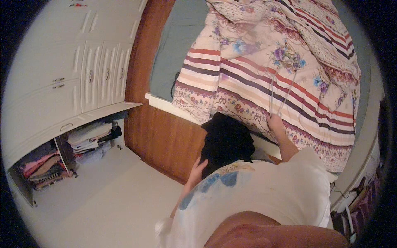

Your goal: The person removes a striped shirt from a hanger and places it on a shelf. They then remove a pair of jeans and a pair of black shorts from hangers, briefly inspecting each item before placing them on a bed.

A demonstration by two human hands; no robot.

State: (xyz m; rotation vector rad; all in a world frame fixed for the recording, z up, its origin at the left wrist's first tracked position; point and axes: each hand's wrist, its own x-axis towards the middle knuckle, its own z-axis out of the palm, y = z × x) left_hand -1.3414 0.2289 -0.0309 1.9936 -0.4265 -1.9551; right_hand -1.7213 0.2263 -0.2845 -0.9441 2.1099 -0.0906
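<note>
A black garment (226,142) hangs bunched in front of me, close to the bed's edge. My left hand (199,168) is closed on its left side, low down near my shirt. My right hand (276,122) is closed on a thin, pale wire hanger (285,97), which sticks out away from me over the patterned bedding (256,78). The far part of the hanger blends into the stripes, so its full shape is hard to make out. The garment's kind cannot be told from its folds.
White cabinets (41,74) line the left side. Below, an open door panel (99,177) lies lowered before shelves with folded clothes (89,136). The bed has a pale edge board (165,104) and a green sheet (175,45). Wooden floor (161,140) lies between.
</note>
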